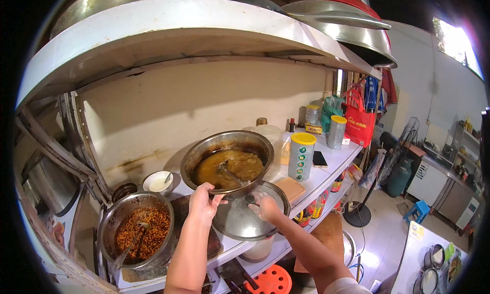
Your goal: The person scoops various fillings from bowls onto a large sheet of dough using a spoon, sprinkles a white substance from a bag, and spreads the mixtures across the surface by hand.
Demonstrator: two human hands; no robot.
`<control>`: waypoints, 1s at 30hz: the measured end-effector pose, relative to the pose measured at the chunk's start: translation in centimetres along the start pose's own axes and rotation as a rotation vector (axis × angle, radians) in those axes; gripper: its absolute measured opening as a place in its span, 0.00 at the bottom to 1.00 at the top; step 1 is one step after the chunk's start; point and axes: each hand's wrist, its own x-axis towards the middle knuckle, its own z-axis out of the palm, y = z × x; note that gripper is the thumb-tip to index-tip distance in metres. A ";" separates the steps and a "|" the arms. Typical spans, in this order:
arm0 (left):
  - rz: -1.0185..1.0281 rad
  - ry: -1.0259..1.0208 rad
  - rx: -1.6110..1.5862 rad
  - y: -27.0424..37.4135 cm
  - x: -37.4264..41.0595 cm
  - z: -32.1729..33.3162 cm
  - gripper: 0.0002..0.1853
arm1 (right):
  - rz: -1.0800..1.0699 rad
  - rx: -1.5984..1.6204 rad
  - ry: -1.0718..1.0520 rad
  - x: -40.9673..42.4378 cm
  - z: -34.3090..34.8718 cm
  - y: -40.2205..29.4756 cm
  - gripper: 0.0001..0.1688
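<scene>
My left hand grips the near rim of a metal basin, thumb on top and fingers below. Brownish-yellow oily liquid fills part of the basin, and a ladle rests in it. The basin is tilted a little towards me. Just below it, my right hand holds the black knob of a round metal lid, which overhangs the shelf edge. To the left stands a steel pot of red chili flakes in oil with a ladle in it.
A white bowl with a spoon stands behind the chili pot. On the right are a yellow-lidded canister, a phone and a red bag. An upper shelf overhangs everything; a red stool is below.
</scene>
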 end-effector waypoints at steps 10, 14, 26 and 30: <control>-0.106 -0.208 0.127 -3.1 -7.7 -1.4 0.03 | 0.231 0.157 0.903 -12.5 -15.8 -6.5 0.14; -0.179 -0.284 0.250 -5.2 -11.6 -1.2 0.07 | 0.020 0.044 0.439 -16.8 -21.4 -14.9 0.15; -0.706 -0.661 0.594 -18.3 -23.1 -3.7 0.08 | 0.537 -0.404 0.235 -36.1 -24.8 -25.8 0.08; -0.867 -0.860 0.701 -22.0 -27.0 -5.8 0.09 | 0.878 -0.515 0.183 -44.4 -29.6 -28.9 0.05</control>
